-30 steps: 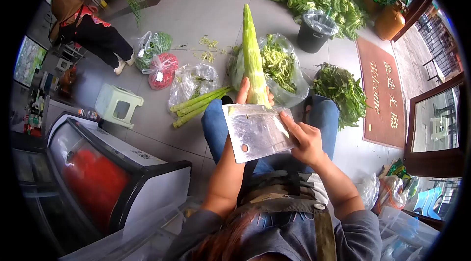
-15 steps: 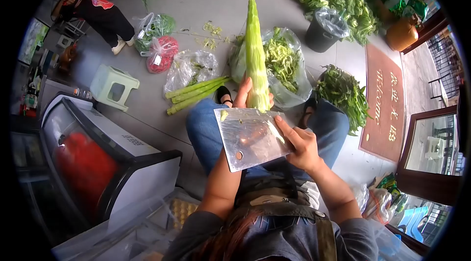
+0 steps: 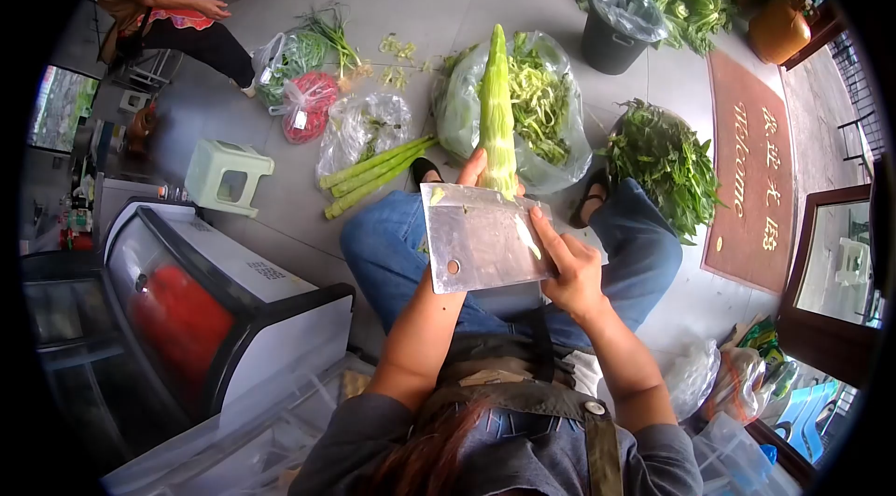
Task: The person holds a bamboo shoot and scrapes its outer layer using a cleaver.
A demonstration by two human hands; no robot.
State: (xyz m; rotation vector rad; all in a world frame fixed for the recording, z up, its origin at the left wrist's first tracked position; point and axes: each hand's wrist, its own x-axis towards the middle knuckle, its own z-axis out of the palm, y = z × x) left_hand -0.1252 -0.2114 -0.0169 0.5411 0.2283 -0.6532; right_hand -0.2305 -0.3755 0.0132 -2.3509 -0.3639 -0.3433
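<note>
A pale green peeled stalk (image 3: pixel 498 113) points away from me, its lower end held by my left hand (image 3: pixel 473 167), which is partly hidden behind the cleaver. My right hand (image 3: pixel 571 263) grips the wide cleaver (image 3: pixel 485 239) at its right end, with the index finger along the metal. The blade lies across the stalk's lower end, and pale green scraps stick to it. Beyond, a clear plastic bag (image 3: pixel 455 109) holds green peelings (image 3: pixel 539 113). Several green stalks (image 3: pixel 378 177) lie on the floor to the left.
Leafy greens (image 3: pixel 665 165) and a black bin (image 3: pixel 611 41) are at the right, near a brown mat (image 3: pixel 747 179). A pale stool (image 3: pixel 229 174), a red bag (image 3: pixel 310 107) and a display case (image 3: pixel 224 281) are left. Another person (image 3: pixel 177 15) sits at the upper left.
The stalk's tip has dropped lower in view, and the cleaver has shifted slightly. The other person has let go of the green onions, which now lie on the floor beside the bags.
</note>
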